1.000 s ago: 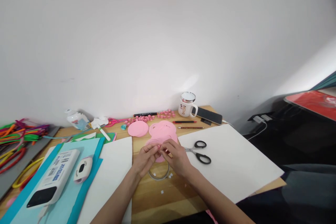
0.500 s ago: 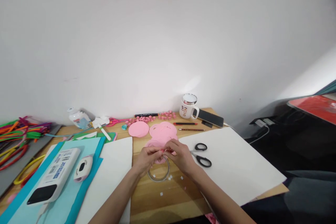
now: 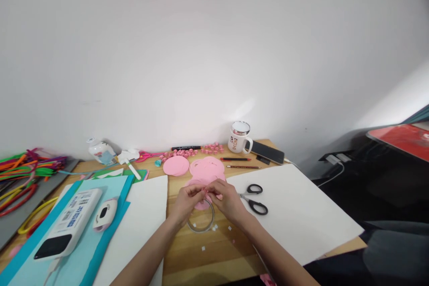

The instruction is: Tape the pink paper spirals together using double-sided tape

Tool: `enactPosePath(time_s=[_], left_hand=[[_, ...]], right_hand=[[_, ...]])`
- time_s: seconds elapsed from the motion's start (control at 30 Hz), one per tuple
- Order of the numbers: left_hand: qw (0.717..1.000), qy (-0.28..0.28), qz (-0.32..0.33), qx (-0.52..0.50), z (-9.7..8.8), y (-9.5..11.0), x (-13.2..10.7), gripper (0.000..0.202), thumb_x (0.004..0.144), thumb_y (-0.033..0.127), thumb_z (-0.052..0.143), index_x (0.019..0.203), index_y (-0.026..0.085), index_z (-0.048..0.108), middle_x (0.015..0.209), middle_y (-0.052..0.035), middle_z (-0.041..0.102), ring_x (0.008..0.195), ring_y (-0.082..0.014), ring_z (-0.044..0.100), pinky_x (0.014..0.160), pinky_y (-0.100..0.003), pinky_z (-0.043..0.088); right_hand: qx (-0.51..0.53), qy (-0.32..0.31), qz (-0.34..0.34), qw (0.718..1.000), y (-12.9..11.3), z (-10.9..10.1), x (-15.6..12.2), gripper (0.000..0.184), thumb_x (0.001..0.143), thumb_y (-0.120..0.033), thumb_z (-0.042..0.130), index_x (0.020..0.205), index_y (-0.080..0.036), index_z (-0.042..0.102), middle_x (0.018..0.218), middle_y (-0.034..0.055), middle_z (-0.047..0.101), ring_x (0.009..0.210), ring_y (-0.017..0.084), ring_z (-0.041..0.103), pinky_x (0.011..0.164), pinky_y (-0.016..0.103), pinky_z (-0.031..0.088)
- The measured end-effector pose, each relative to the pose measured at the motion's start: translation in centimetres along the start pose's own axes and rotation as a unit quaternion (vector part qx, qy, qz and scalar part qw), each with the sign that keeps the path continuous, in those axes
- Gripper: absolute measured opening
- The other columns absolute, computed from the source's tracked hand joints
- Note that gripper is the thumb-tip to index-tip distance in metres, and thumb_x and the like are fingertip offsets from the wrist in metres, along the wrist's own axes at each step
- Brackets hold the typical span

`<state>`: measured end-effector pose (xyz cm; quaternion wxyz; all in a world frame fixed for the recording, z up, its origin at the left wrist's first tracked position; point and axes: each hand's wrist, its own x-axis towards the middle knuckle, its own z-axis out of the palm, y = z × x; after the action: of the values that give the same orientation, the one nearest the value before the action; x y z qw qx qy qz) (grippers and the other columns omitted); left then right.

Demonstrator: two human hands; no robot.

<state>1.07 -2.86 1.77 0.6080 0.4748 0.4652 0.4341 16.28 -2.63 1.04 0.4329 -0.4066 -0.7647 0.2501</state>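
Note:
My left hand (image 3: 186, 203) and my right hand (image 3: 227, 200) meet over the middle of the wooden table (image 3: 214, 250), fingertips pinched together on a small pink paper piece (image 3: 204, 192). Under them lie a pink paper circle (image 3: 201, 204) and a clear tape roll (image 3: 200, 221). More pink paper circles (image 3: 176, 165) lie just behind. Black-handled scissors (image 3: 254, 199) rest on a white sheet (image 3: 295, 210) right of my right hand. Small white scraps (image 3: 203, 247) dot the wood near me.
At left, a white device (image 3: 69, 223) and a small white gadget (image 3: 105, 213) lie on blue paper (image 3: 114, 187). Coloured pipe cleaners (image 3: 20, 174) are far left. A mug (image 3: 239, 137), phone (image 3: 266, 152), pencils (image 3: 236, 159), marker (image 3: 185, 147) and pink beads (image 3: 181, 152) line the back.
Both hands stay pinched on the small pink piece and have shifted only slightly; the view has drifted a little.

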Motion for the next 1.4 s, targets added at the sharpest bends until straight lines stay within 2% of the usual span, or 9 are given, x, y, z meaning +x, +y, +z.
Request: enactPosePath(time_s=[0.17,0.37,0.8,0.93,1.07,1.17,1.3,1.4], left_hand=[[0.999,0.008,-0.031,-0.017,0.4,0.5,-0.2,0.022,0.062,0.031,0.072,0.077,0.014,0.070,0.066,-0.0051,0.068,0.056,-0.0144,0.058,0.055,-0.024,0.045],[0.998,0.013,-0.056,-0.038,0.5,0.5,-0.4,0.029,0.059,0.032,0.074,0.081,0.014,0.069,0.073,-0.0072,0.070,0.058,-0.0165,0.062,0.057,-0.027,0.049],[0.998,0.034,-0.025,-0.046,0.5,0.5,0.0,0.018,0.059,0.026,0.073,0.071,0.012,0.070,0.068,-0.0059,0.068,0.053,-0.0115,0.057,0.054,-0.022,0.044],[0.997,0.024,-0.029,-0.074,0.5,0.7,0.3,0.020,0.060,0.029,0.073,0.071,0.013,0.070,0.070,-0.0071,0.069,0.058,-0.0145,0.059,0.057,-0.025,0.045],[0.994,0.010,-0.036,-0.105,0.3,1.4,0.6,0.024,0.059,0.027,0.075,0.076,0.011,0.071,0.074,-0.0092,0.070,0.067,-0.0177,0.061,0.065,-0.029,0.047],[0.992,0.019,-0.028,-0.124,-0.1,2.0,1.1,0.028,0.058,0.025,0.076,0.081,0.011,0.071,0.076,-0.0095,0.070,0.068,-0.0172,0.061,0.069,-0.030,0.047],[0.987,0.071,-0.018,-0.142,-0.9,2.2,1.9,0.034,0.059,0.025,0.075,0.090,0.010,0.068,0.074,-0.0081,0.069,0.067,-0.0158,0.062,0.071,-0.030,0.047],[0.988,0.112,0.006,-0.108,-1.7,1.4,2.3,0.034,0.062,0.026,0.073,0.092,0.012,0.066,0.075,-0.0075,0.069,0.066,-0.0170,0.063,0.066,-0.030,0.048]], right_hand=[[0.041,0.000,0.007,0.999,-0.1,0.1,-0.1,0.016,0.073,-0.007,0.053,0.082,-0.019,0.059,0.078,0.0025,0.057,0.066,0.012,0.058,0.061,0.023,0.051],[0.075,-0.013,0.023,0.997,-0.2,0.1,-0.1,0.020,0.072,-0.006,0.055,0.085,-0.020,0.061,0.081,0.0030,0.056,0.066,0.011,0.058,0.063,0.024,0.052],[0.035,-0.028,0.006,0.999,-0.7,0.3,0.7,0.024,0.069,-0.003,0.056,0.084,-0.021,0.060,0.082,0.0019,0.056,0.066,0.012,0.058,0.061,0.024,0.051],[-0.008,-0.042,-0.005,0.999,-0.6,0.3,1.3,0.026,0.069,-0.002,0.056,0.086,-0.021,0.059,0.083,0.0021,0.056,0.066,0.012,0.058,0.061,0.023,0.050],[-0.050,-0.044,-0.018,0.998,-0.3,0.3,2.3,0.019,0.070,-0.004,0.057,0.081,-0.019,0.059,0.078,0.0020,0.056,0.068,0.013,0.057,0.061,0.024,0.048],[-0.039,-0.036,-0.028,0.998,0.4,0.5,3.4,0.014,0.072,-0.006,0.056,0.080,-0.017,0.059,0.078,0.0028,0.056,0.065,0.012,0.056,0.059,0.023,0.048],[-0.019,-0.029,-0.032,0.999,1.7,0.6,5.7,0.011,0.072,-0.009,0.057,0.080,-0.017,0.059,0.078,0.0022,0.057,0.063,0.010,0.057,0.059,0.022,0.048],[-0.070,-0.016,0.012,0.997,3.3,0.2,8.5,0.008,0.072,-0.012,0.058,0.078,-0.017,0.060,0.075,0.0006,0.061,0.063,0.010,0.058,0.061,0.021,0.047]])
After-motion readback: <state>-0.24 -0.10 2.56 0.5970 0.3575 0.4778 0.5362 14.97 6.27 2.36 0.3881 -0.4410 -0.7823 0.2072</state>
